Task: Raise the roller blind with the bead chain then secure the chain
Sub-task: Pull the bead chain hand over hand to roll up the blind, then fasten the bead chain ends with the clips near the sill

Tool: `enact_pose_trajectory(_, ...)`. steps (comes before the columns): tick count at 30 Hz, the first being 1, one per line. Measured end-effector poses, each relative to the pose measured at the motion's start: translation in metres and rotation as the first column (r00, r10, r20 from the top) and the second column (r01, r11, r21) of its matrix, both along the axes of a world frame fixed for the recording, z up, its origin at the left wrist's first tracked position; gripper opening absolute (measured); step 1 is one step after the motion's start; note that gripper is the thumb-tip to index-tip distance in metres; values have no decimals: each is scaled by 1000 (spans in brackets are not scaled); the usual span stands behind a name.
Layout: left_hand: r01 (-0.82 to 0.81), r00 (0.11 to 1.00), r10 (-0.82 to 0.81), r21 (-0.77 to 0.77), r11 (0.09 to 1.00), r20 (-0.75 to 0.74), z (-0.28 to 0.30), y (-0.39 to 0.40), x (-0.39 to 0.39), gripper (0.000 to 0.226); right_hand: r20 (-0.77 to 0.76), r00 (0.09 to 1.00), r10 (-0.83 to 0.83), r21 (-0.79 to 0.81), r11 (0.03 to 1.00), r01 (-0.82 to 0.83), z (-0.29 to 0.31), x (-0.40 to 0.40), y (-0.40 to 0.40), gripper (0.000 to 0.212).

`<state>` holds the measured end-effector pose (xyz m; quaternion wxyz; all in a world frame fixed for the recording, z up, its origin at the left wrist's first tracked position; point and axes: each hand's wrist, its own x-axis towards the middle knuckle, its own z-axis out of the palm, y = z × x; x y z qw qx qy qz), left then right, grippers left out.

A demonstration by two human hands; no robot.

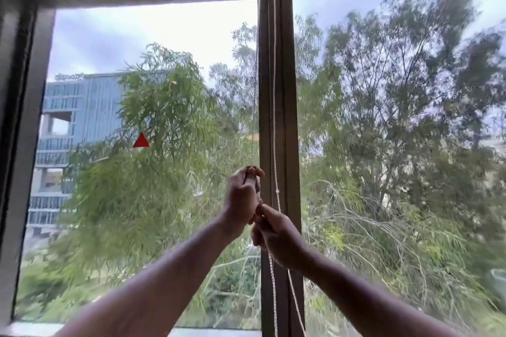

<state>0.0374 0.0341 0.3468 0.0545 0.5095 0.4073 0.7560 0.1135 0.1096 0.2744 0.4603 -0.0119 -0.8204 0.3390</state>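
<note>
A room high up in a building: a big window (153,145) shows treetops (383,117) and a glass tower (79,107).

A white bead chain (274,117) is hanging against a dark brown window frame (286,90); a red triangle sticker (141,141) is showing at nine o'clock amid green trees (164,172).

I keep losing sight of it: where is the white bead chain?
The white bead chain hangs along the dark central window post, mid-frame, gripped by both hands: left hand above right hand.
</note>
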Motion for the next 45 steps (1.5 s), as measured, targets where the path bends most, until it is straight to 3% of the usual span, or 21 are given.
enact_pose_trajectory(5, 43, 995, -36, -66, 997, 96, -64, 0, -4, 32, 19, 999, 48, -178, 983, -44, -69, -7, -6, 45)
enact_pose_trajectory(8, 65, 985, -47, -103, 993, 168, -103, -2, -8, 29, 28, 997, 69, -301, 952, -58, -115, -11, -14, 29)
enact_pose_trajectory(15, 154, 961, -99, -206, 966, 258, -194, -14, -16, 28, 50, 993, 104, -528, 847, -62, -205, -10, -35, 33)
enact_pose_trajectory(21, 106, 964, -15, -335, 936, 265, -253, -21, -28, 25, 100, 978, 185, -678, 732, -69, -255, -13, -58, 33)
enact_pose_trajectory(28, 128, 949, 8, -408, 904, 315, -289, -20, -43, 28, 215, 968, 131, -710, 701, 63, -305, -29, -54, 30)
enact_pose_trajectory(32, 135, 955, 11, -465, 875, 298, -313, -17, -48, 28, 279, 958, 66, -777, 602, 185, -331, -32, -44, 25)
enact_pose_trajectory(37, 175, 938, 5, -486, 856, 346, -340, -2, -48, 28, 333, 943, 25, -781, 568, 261, -359, -30, -32, 21)
enact_pose_trajectory(43, 164, 955, 7, -546, 821, 298, -368, 20, -46, 25, 319, 947, 23, -749, 619, 237, -373, -38, 1, 18)
enact_pose_trajectory(45, 185, 952, -6, -564, 805, 305, -377, 27, -46, 25, 347, 938, -4, -682, 685, 256, -380, -42, 14, 31)
